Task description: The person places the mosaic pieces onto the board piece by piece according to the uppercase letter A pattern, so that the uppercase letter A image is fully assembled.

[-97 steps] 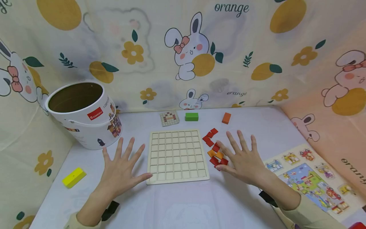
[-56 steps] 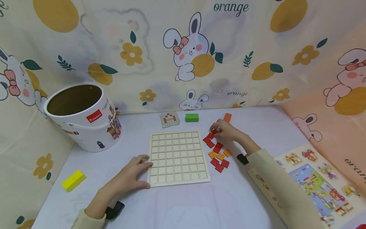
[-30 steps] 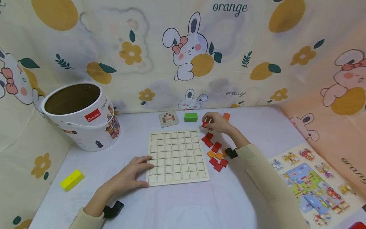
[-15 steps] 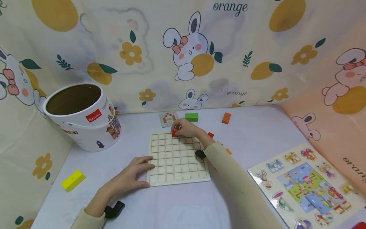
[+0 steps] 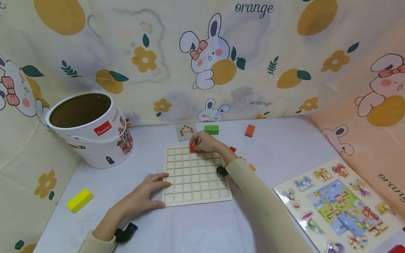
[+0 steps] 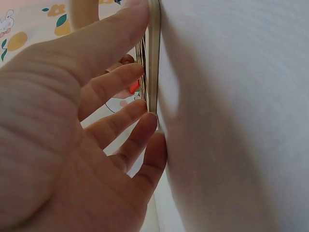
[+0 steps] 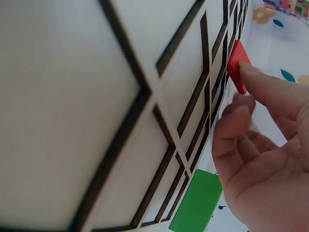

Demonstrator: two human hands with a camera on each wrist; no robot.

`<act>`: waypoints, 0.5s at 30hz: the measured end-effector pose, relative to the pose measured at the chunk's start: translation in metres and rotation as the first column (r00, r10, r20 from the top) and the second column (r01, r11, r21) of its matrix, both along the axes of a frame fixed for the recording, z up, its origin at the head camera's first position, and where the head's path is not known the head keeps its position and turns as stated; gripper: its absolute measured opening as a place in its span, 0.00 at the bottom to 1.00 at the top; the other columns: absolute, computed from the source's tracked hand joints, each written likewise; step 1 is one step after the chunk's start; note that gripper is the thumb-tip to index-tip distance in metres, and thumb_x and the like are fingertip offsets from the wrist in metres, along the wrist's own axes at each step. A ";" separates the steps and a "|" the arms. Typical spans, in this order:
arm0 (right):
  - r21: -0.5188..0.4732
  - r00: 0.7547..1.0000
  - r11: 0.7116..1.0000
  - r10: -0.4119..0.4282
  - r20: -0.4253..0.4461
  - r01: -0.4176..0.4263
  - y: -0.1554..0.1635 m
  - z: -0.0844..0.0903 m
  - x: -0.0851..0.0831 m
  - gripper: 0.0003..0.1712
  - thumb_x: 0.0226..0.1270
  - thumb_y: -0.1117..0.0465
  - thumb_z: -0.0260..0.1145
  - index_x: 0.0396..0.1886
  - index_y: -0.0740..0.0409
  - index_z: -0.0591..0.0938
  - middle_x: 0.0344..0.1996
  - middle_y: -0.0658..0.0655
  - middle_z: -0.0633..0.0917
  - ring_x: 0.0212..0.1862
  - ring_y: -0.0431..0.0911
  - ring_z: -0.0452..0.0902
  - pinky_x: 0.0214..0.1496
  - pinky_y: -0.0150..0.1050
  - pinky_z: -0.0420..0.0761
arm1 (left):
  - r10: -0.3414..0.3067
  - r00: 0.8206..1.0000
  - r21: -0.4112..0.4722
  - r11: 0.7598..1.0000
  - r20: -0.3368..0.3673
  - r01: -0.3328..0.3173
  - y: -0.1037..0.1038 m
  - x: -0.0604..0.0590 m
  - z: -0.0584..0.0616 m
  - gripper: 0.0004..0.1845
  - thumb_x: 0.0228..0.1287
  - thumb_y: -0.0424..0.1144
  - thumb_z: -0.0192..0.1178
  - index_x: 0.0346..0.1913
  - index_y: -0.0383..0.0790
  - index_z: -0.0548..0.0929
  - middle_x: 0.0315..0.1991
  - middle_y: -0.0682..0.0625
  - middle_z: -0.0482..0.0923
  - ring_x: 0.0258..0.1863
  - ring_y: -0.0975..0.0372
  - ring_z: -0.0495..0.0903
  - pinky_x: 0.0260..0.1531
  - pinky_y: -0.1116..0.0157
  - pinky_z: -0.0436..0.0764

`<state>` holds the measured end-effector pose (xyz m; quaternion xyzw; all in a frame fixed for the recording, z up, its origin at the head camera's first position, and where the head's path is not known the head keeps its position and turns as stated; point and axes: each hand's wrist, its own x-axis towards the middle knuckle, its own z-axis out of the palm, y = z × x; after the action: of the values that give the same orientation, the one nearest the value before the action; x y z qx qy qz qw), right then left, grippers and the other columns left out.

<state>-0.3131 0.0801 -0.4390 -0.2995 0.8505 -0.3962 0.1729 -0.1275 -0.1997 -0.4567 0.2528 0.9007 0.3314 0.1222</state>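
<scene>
A pale wooden grid board (image 5: pixel 197 175) with square cells lies on the white table. At its left edge rests my left hand (image 5: pixel 142 195), the thumb near the front corner and loosely bent fingertips along the side. The left wrist view shows these fingers (image 6: pixel 113 123) against the board's edge (image 6: pixel 153 58). Over the far row, my right hand (image 5: pixel 205 141) pinches a red square tile (image 5: pixel 193 149) between thumb and fingers. In the right wrist view the red tile (image 7: pixel 237 67) stands tilted at the grid surface, under the thumb.
Red tiles (image 5: pixel 232 149) and an orange tile (image 5: pixel 252 167) lie right of the board, partly hidden by the right arm. Behind it are a small pattern card (image 5: pixel 186 132), a green block (image 5: pixel 211 130) and an orange block (image 5: pixel 250 130). A bucket (image 5: pixel 95 144), yellow block (image 5: pixel 80 200) and picture puzzle (image 5: pixel 341 207) flank it.
The right hand went from spread open to the loose tiles, picked up a red one and brought it left to the board's far row. The left hand came to the board's left edge.
</scene>
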 end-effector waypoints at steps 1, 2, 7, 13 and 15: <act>0.006 1.000 1.000 -0.001 -0.007 0.001 0.000 0.000 0.000 0.07 0.64 0.73 0.67 0.40 0.64 0.85 0.32 0.58 0.82 0.34 0.47 0.75 0.35 0.36 0.76 | 0.001 1.000 0.002 1.000 0.001 -0.001 0.000 0.000 0.000 0.34 0.53 0.49 0.76 0.64 0.47 0.79 0.75 0.47 0.60 0.72 0.49 0.59 0.68 0.46 0.65; 0.010 1.000 1.000 -0.005 -0.009 0.005 -0.001 0.000 -0.001 0.07 0.64 0.73 0.67 0.40 0.64 0.86 0.32 0.57 0.82 0.33 0.46 0.74 0.35 0.36 0.76 | 0.002 1.000 0.003 1.000 0.002 -0.002 0.000 0.000 0.000 0.34 0.53 0.49 0.76 0.64 0.47 0.79 0.75 0.47 0.60 0.72 0.49 0.59 0.68 0.46 0.65; 0.037 1.000 0.999 -0.029 -0.001 0.029 -0.003 0.001 0.000 0.08 0.63 0.72 0.68 0.42 0.64 0.87 0.32 0.57 0.83 0.34 0.46 0.75 0.35 0.35 0.76 | 0.004 1.000 0.000 1.000 0.001 -0.004 -0.002 0.000 -0.002 0.34 0.53 0.50 0.75 0.64 0.48 0.79 0.75 0.47 0.60 0.72 0.49 0.59 0.68 0.45 0.65; -0.007 1.000 1.000 -0.017 0.025 0.017 0.014 0.009 -0.003 0.15 0.65 0.72 0.66 0.51 0.68 0.83 0.35 0.60 0.82 0.35 0.50 0.78 0.36 0.37 0.79 | 0.001 1.000 0.001 1.000 -0.004 -0.001 -0.002 0.000 -0.003 0.35 0.52 0.51 0.75 0.64 0.48 0.79 0.75 0.48 0.61 0.72 0.49 0.59 0.68 0.46 0.65; -0.029 0.999 1.000 -0.001 0.050 0.002 0.032 0.014 -0.006 0.16 0.66 0.72 0.66 0.53 0.71 0.81 0.36 0.61 0.82 0.37 0.51 0.80 0.38 0.38 0.81 | -0.006 1.000 0.001 1.000 -0.006 0.006 -0.002 -0.001 -0.002 0.34 0.53 0.51 0.75 0.64 0.48 0.79 0.75 0.48 0.61 0.72 0.50 0.59 0.68 0.46 0.65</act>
<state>-0.3187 0.1123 -0.4246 -0.2914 0.8404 -0.4159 0.1892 -0.1283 -0.2020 -0.4591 0.2567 0.9002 0.3307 0.1202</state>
